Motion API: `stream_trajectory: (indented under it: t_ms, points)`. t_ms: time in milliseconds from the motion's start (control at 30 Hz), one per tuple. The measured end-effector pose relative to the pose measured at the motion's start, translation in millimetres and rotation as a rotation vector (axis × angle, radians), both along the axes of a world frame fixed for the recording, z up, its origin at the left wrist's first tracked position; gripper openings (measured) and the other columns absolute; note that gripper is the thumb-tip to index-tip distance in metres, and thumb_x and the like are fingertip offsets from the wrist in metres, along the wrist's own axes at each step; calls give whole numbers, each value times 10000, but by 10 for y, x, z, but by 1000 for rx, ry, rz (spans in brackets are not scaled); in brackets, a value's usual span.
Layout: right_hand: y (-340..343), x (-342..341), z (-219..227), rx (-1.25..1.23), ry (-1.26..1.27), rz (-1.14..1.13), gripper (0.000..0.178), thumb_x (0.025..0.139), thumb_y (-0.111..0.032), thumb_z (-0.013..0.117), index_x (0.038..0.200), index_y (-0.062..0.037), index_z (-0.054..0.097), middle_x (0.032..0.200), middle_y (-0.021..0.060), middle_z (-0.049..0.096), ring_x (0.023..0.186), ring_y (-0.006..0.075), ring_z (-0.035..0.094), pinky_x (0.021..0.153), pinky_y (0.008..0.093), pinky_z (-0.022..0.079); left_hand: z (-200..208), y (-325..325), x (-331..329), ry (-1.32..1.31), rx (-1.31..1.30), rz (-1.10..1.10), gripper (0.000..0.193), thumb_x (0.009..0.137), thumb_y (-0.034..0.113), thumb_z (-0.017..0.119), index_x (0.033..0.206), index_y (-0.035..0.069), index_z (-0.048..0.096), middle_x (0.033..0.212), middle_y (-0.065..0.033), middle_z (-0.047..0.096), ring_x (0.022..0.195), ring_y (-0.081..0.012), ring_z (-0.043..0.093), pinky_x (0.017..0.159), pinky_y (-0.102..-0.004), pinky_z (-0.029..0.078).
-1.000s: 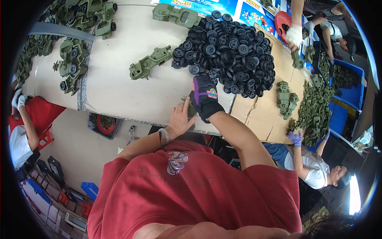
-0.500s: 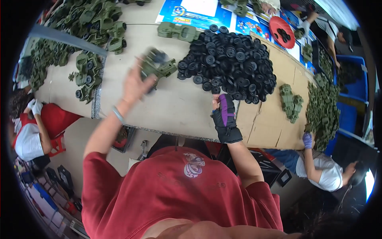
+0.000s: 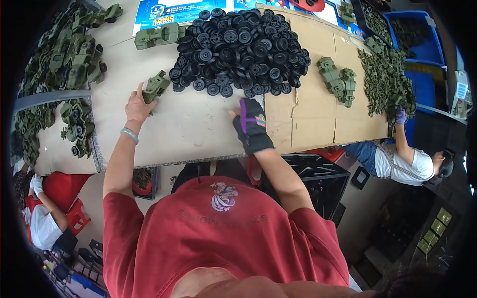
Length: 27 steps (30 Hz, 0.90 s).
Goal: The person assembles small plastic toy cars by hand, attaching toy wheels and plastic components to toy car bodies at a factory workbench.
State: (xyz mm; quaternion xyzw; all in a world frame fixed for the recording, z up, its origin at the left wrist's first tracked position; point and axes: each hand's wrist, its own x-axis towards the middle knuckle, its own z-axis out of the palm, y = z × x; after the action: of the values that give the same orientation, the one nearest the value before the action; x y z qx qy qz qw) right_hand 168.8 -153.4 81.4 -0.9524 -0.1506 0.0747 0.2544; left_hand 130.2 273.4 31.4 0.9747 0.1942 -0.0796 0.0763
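A dark green toy vehicle body (image 3: 156,86) stands on the table at the left edge of a heap of black toy wheels (image 3: 233,47). My bare left hand (image 3: 136,107), with a pale bangle at the wrist, grips its near left end between thumb and fingers. Just below the heap is my right hand (image 3: 252,124), in a black and purple fingerless glove. Its thumb points left while the other fingers curl under, out of sight; whatever they hold is hidden. Another green vehicle body (image 3: 159,36) lies behind, touching the heap's far left side.
Green vehicles with wheels (image 3: 69,54) are piled at the left, beside a grey metal bar (image 3: 52,99). On the right, cardboard (image 3: 313,119) carries two green bodies (image 3: 338,82). Beyond are a heap of small green parts (image 3: 387,79), blue crates (image 3: 417,37) and a co-worker's purple-gloved hand (image 3: 401,115).
My view has shifted, so the table scene sits further left and higher. The toy vehicle, blurred in my left hand before, now stands still on the table. My right hand has drawn slightly off the wheels.
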Motion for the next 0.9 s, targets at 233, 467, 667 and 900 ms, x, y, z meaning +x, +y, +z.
stream_trajectory:
  t_ms: [233, 467, 667, 900]
  points:
    - [368, 375, -441, -23, -23, -71, 525, 844, -278, 860, 1260, -8, 691, 1162, 223, 714, 1105, 453, 658, 960, 530, 539, 395, -670, -611, -121, -199, -89, 843, 778, 266, 898, 1515, 146, 506, 1205, -130, 671, 1084, -345, 711, 925, -501, 558]
    - [-17, 182, -265, 142, -68, 35, 366, 851, -244, 857, 1082, -17, 685, 972, 196, 690, 942, 408, 672, 808, 505, 530, 512, -1650, -922, -79, -373, -237, 694, 764, 244, 913, 1365, 134, 585, 1217, -115, 648, 1108, -331, 683, 979, -494, 501]
    - [-468, -303, -297, 176, 108, -9, 391, 964, -325, 746, 1148, 18, 707, 1088, 236, 719, 1052, 457, 672, 915, 543, 536, 485, -1882, -775, -163, -292, -481, 596, 779, 218, 886, 1316, 155, 636, 1217, -96, 616, 1170, -307, 619, 1070, -510, 432]
    - [-500, -178, -53, -55, 288, 84, 233, 963, -223, 700, 1039, -4, 676, 1052, 232, 717, 1040, 472, 669, 894, 546, 541, 246, -1892, -674, -139, -115, -678, 608, 796, 233, 879, 1349, 177, 634, 1267, -89, 605, 1210, -310, 593, 1142, -553, 391]
